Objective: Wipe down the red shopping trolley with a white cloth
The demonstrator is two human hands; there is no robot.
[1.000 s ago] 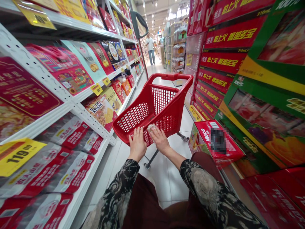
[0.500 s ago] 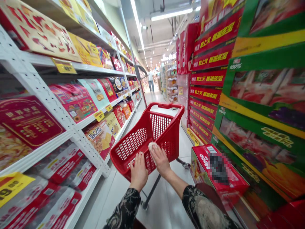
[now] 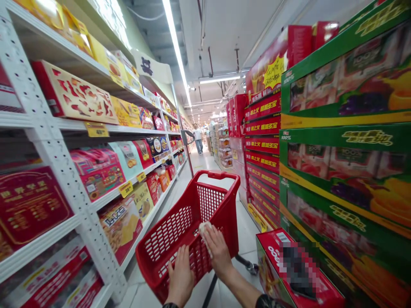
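White shelf unit (image 3: 88, 239): fills the left side, loaded with gift boxes (image 3: 99, 171) and yellow price tags (image 3: 126, 188); it stands close to the basket's left end, so there is little room there.

Red shopping trolley (image 3: 229, 222): on the tiled floor in mid-aisle, between shelving and stacked cartons. Its plastic, latticed walls look stiff and light, the smooth rim probably slick, and the castor (image 3: 252, 268) suggests it rolls easily if pushed. The raised far handle (image 3: 221, 174) seems the surest hold; the near rim suits steadying.

Left hand (image 3: 182, 273): laid over the near side, fingers almost straight and together, thumb apart; no loose object shows in them.

Grey pole (image 3: 190, 158): rises beyond the basket, topped by a dark loop.

Distant person (image 3: 198, 141): far down the aisle.

White cloth (image 3: 203, 229): crumpled, perhaps tissue, at the side rim; likely soft and nearly weightless, best pressed flat under several fingers.

Right hand (image 3: 218, 254): fingers extended, close together, over the cloth; how firmly they press, I cannot tell.

Red drink cases (image 3: 263, 162): a tall stack.

Red-topped carton (image 3: 327, 293): crowds the right, bearing 1 dark, pixelated item (image 3: 297, 269).

Green juice cartons (image 3: 346, 134): wall off the far right.
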